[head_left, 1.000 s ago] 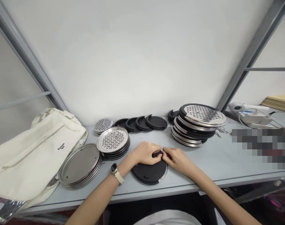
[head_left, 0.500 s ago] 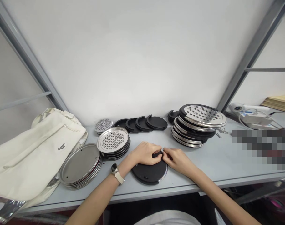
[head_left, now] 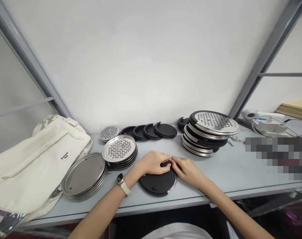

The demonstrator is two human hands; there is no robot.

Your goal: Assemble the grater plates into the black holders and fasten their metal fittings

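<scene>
Firmly, left hand [head_left: 154, 162] grip closed round black disc [head_left: 159, 183]; right hand [head_left: 187, 168] grip pinched tight at far rim.

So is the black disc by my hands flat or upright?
Flat: the black disc shows its face upward beneath your left hand.

This looks like a workshop: a grey bench [head_left: 230, 172] between metal uprights [head_left: 264, 49] holds stacked, matching grater discs [head_left: 119, 149].
</scene>
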